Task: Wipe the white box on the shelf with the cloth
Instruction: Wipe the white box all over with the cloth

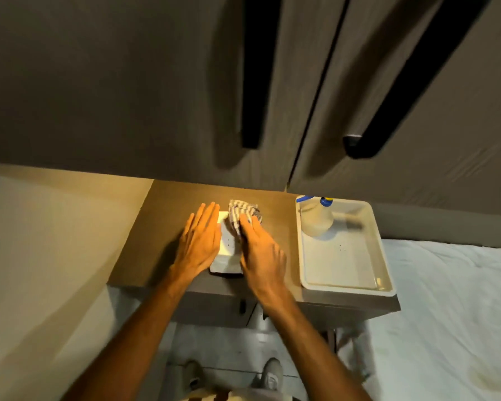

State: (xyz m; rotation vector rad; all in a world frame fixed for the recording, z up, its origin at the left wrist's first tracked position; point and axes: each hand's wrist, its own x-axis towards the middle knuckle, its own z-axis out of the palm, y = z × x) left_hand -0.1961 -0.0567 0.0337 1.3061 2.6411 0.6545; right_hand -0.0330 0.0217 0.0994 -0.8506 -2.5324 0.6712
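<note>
Fingers, left hand (198, 244): stretched out flat and together, palm down on the left part of the white box (225, 257), gripping nothing.
Fingers, right hand (262, 251): laid flat over the cloth (241, 215), pressing it onto the box's far right part; not curled around it.
White box: one, lying on the shelf (168, 215), between the two hands; its near edge and a strip of its top show.
Cloth: one, striped, bunched, on the far right corner of the box, partly spilling onto the shelf beyond.
Tray (383, 256): one, white, on the same shelf, right of the box and apart from it.
Spray bottle (317, 217): one, pale with a blue top, in the tray's far left corner.
Cabinet handles: two, dark bars (258, 82) above and behind the box.
Shoes: two, on the floor below the shelf (271, 371).
Bed (446, 314): white sheet, right of the shelf.
</note>
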